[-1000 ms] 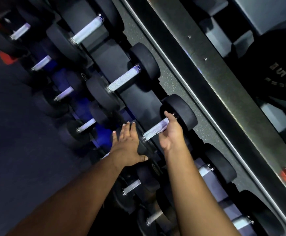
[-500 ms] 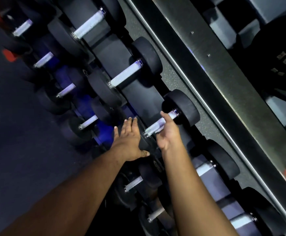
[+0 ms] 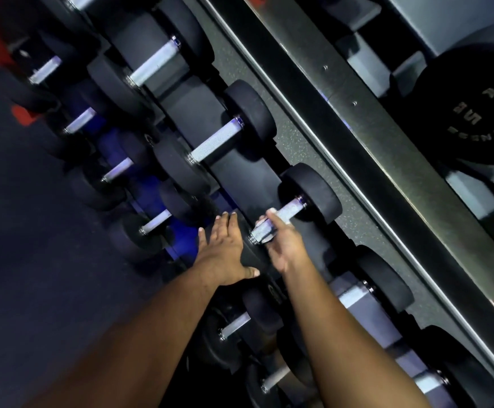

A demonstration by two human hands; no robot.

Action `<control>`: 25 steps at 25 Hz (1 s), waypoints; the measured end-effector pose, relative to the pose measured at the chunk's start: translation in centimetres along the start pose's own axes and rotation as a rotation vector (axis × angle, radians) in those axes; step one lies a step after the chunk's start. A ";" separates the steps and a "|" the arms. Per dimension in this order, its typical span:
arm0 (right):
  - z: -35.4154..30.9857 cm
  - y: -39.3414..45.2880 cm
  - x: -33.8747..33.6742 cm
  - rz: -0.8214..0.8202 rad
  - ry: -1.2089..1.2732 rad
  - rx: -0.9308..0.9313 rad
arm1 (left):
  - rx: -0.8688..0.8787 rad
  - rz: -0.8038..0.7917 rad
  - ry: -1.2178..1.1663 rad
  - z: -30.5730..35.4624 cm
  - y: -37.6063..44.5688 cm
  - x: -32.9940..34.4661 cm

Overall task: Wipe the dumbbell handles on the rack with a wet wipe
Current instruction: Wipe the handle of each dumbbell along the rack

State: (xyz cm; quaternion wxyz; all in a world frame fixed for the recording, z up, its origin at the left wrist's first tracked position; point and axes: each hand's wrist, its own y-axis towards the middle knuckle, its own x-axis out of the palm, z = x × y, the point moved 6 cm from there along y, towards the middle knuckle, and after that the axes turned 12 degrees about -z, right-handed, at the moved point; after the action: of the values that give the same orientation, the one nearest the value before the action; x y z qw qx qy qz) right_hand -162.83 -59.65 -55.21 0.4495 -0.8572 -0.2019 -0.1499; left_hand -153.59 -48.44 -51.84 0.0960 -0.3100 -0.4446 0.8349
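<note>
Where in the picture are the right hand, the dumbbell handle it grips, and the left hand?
right hand [image 3: 282, 245]: head view, back of the hand.
dumbbell handle [image 3: 291, 209]: head view, bare knurled part beyond the fingers.
left hand [image 3: 222, 251]: head view, back of the hand, flat on a dumbbell head.

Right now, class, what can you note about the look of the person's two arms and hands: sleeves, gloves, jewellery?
Both forearms are bare, with no sleeves in view. The left hand and right hand wear no gloves. No watch, bands or rings show; the picture is dim and a little blurred.

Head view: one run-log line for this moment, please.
right hand wrapping wipe round handle | left hand flat on dumbbell head
</note>
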 end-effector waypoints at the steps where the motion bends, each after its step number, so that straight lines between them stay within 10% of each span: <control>1: 1.1 -0.9 0.0 -0.016 -0.106 0.034 | 0.000 -0.008 0.002 0.1 0.0 -0.1; 7: -1.8 -6.1 -0.7 0.099 -0.744 -0.215 | -0.008 -0.032 0.004 0.4 -0.1 -0.3; 14: -2.0 -2.5 1.5 -0.355 -2.564 -0.604 | -0.009 -0.048 0.049 0.4 0.0 -0.4; 16: -1.1 -2.3 1.0 -0.561 -2.714 -0.606 | -0.014 -0.062 0.077 0.4 0.2 -0.6; 21: -3.7 -1.1 2.9 -0.202 -2.842 -0.217 | -0.020 -0.143 0.100 0.6 0.1 -0.9; 25: -1.7 -3.3 2.0 -0.568 -2.796 -0.378 | -0.032 -0.224 0.090 0.4 0.5 -0.9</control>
State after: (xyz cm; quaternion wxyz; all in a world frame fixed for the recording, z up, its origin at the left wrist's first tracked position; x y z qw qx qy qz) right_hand -162.77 -58.96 -51.01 -0.2762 -0.2759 -0.6076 0.6917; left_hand -153.04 -49.44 -51.69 0.2037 -0.2972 -0.4848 0.7970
